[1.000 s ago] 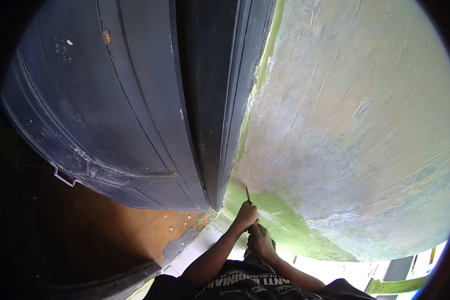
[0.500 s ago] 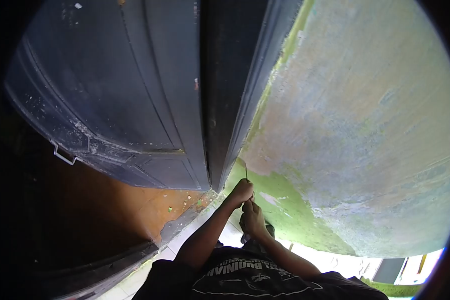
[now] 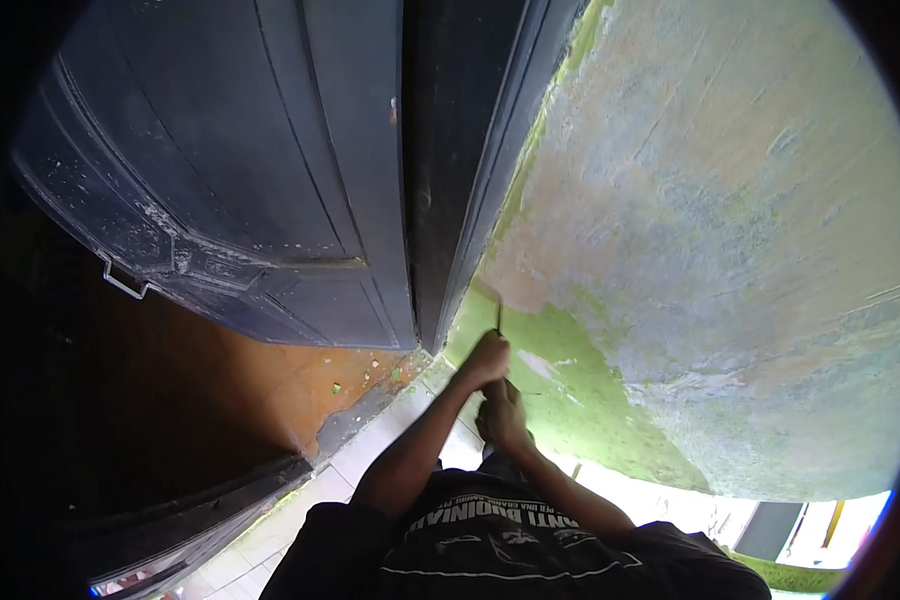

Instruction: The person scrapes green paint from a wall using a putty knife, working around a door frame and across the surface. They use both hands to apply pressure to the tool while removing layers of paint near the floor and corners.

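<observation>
A scraper (image 3: 499,316) with a thin dark shaft points up at the wall (image 3: 570,335), its blade end blurred close to the border between green paint and bare plaster. My left hand (image 3: 488,358) is closed around its upper handle. Just below, my right hand (image 3: 503,415) is closed around the lower part of the same handle. The fingers of both hands partly hide the handle. Whether the blade touches the wall is hard to tell.
On the left stands a dark panelled door (image 3: 220,150) with a metal handle (image 3: 125,280). Its frame (image 3: 460,180) meets the wall. Small chips (image 3: 336,388) lie on the orange floor (image 3: 280,385). Pale tiles (image 3: 375,440) lie below.
Both hands and the scraper sit slightly higher in view, and the blade has become blurred. The whole view has shifted a little, with the door and floor edge appearing higher.
</observation>
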Demonstrator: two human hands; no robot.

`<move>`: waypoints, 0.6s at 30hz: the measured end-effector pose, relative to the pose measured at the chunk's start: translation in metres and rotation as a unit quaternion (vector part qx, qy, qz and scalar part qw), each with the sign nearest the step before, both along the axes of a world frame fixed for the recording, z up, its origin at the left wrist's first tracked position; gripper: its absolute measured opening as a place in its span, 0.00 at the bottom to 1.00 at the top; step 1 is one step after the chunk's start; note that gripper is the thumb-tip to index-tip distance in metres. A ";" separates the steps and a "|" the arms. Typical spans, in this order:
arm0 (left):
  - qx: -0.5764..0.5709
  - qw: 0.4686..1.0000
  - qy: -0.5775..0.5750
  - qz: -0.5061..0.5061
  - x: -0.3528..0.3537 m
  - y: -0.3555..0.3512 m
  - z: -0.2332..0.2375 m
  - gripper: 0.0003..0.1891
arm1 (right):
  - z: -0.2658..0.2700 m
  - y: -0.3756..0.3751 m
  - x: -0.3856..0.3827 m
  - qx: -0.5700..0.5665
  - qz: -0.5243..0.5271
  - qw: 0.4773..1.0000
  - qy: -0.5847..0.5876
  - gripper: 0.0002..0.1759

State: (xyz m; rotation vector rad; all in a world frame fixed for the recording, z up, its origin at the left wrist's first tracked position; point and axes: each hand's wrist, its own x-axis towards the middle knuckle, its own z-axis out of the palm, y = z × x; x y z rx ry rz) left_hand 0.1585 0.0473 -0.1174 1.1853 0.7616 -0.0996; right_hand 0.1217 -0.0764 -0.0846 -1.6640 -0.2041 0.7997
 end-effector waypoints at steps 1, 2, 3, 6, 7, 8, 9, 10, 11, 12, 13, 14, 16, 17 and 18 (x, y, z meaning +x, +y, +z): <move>-0.027 1.000 -0.007 -0.005 0.002 -0.011 0.012 0.06 | -0.010 -0.025 -0.002 -0.022 0.071 0.948 -0.309 0.15; -0.055 0.998 -0.014 -0.006 0.002 -0.023 0.028 0.06 | 0.006 -0.044 0.002 -0.084 0.110 0.835 -0.532 0.09; -0.082 0.996 -0.021 -0.007 0.002 -0.034 0.043 0.05 | 0.026 -0.050 0.006 -0.081 0.125 0.881 -0.449 0.06; -0.127 0.991 -0.038 -0.027 0.000 -0.048 0.052 0.03 | 0.061 -0.036 0.005 -0.092 -0.035 0.990 0.096 0.03; -0.130 0.991 -0.032 -0.026 0.000 -0.045 0.047 0.03 | 0.041 -0.035 0.002 -0.090 0.027 0.972 -0.217 0.03; -0.134 0.990 -0.023 -0.025 -0.001 -0.042 0.042 0.04 | 0.020 -0.036 -0.002 -0.082 0.088 0.855 -0.505 0.03; -0.168 0.985 -0.025 -0.033 -0.003 -0.040 0.035 0.04 | 0.033 -0.035 -0.006 -0.104 0.103 0.905 -0.400 0.05; -0.138 0.990 -0.026 -0.021 -0.003 -0.044 0.040 0.05 | 0.040 -0.036 -0.002 -0.083 0.096 0.906 -0.404 0.05; -0.126 0.991 -0.045 0.002 0.002 -0.052 0.046 0.07 | 0.055 -0.040 0.002 -0.059 0.062 0.970 -0.229 0.09; -0.115 0.991 -0.066 0.026 0.007 -0.059 0.051 0.09 | 0.077 -0.043 0.005 -0.034 0.028 0.998 -0.046 0.13; -0.092 0.993 -0.064 0.027 0.011 -0.061 0.044 0.11 | 0.084 -0.044 0.010 -0.020 0.063 0.994 -0.083 0.20; -0.094 0.993 -0.068 0.027 0.018 -0.055 0.035 0.11 | 0.080 -0.046 0.018 -0.038 0.085 0.993 -0.076 0.21; -0.103 0.995 -0.009 -0.008 0.019 -0.042 0.017 0.13 | 0.080 -0.029 0.031 -0.083 0.043 0.987 0.131 0.22; -0.148 0.988 -0.047 -0.022 0.013 -0.035 0.015 0.09 | 0.075 -0.023 0.026 -0.087 0.022 0.990 0.104 0.22; -0.142 0.988 -0.057 -0.019 0.012 -0.033 0.030 0.09 | 0.085 -0.020 0.022 -0.099 0.038 0.989 0.098 0.22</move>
